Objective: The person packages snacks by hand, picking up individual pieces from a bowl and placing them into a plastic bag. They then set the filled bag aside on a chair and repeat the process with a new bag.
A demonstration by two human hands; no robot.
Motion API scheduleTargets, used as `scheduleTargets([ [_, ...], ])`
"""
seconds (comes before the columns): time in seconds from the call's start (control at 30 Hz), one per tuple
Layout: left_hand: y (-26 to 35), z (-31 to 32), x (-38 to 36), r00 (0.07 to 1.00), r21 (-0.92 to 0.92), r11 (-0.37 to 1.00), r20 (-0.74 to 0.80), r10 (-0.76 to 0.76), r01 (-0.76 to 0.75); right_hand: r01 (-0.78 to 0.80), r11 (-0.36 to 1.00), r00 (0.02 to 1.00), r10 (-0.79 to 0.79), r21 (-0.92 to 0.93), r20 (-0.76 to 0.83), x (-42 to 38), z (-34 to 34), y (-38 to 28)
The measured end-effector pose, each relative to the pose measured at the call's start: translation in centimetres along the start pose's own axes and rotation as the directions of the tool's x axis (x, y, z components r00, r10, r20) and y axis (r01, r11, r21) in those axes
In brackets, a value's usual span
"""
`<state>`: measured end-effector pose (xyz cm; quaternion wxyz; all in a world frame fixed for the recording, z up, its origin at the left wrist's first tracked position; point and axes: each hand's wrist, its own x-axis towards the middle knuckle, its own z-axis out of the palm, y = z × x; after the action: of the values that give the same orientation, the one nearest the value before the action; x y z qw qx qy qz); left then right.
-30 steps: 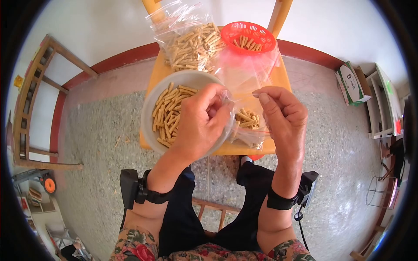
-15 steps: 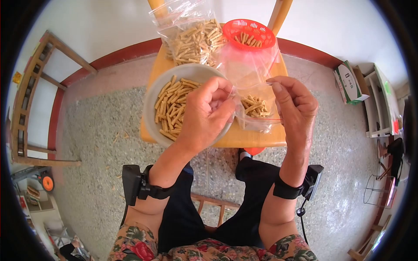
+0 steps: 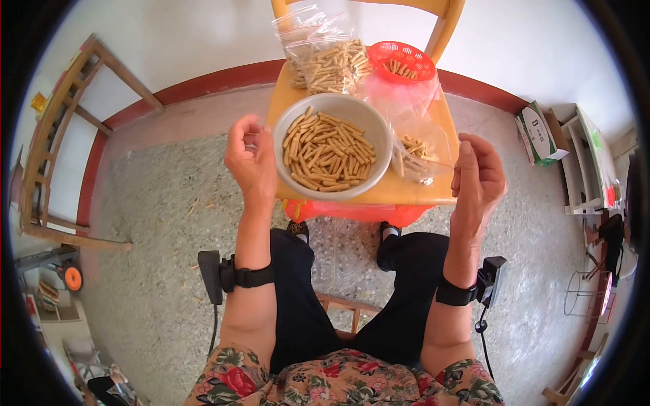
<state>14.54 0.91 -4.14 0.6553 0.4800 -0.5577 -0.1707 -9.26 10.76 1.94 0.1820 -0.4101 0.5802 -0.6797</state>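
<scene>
A grey bowl (image 3: 279,152) filled with short tan sticks (image 3: 328,150) stands on the front of a wooden chair seat. My left hand (image 3: 250,162) is raised just left of its rim; the fingers are loosely bent, apart from the thumb, and hold nothing. Right of the bowl sits a clear zip bag (image 3: 430,139) with some of the same sticks inside. At that bag's right edge, my right hand (image 3: 479,177) has thumb and fingers pinched together, seemingly on the thin plastic; the exact contact is hard to see.
Filled clear bags (image 3: 332,64) stand at the seat's back left. A red basket (image 3: 423,62) with a few sticks rests at the back right, over pinkish plastic (image 3: 399,95). Red plastic (image 3: 365,211) hangs below the seat front. A wooden frame (image 3: 40,145) leans at far left.
My left hand has let go of the zip bag and moved left past the bowl. My right hand has shifted slightly right and down. The view has shifted, showing the whole bowl.
</scene>
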Motion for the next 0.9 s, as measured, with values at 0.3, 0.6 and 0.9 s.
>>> scheduleTargets([
  [0.3, -4.1, 0.1, -1.8, 0.996, 0.23, 0.973, 0.084, -0.037, 0.016, 0.145, 0.973, 0.867, -0.037, -0.181, 0.497, -3.1, 6.7, 2.0],
  [0.6, -4.0, 0.1, -1.4, 0.993, 0.286, 0.958, 0.114, -0.013, -0.02, 0.41, 0.815, 0.814, -0.125, -0.41, 0.567, -1.4, 10.6, 6.4],
  [0.9, -3.6, 0.5, -0.9, 0.992, 0.27, 0.963, 0.116, -0.047, 0.014, 0.453, 0.555, 0.739, 0.204, -0.698, 0.642, 0.2, 12.9, 7.0],
])
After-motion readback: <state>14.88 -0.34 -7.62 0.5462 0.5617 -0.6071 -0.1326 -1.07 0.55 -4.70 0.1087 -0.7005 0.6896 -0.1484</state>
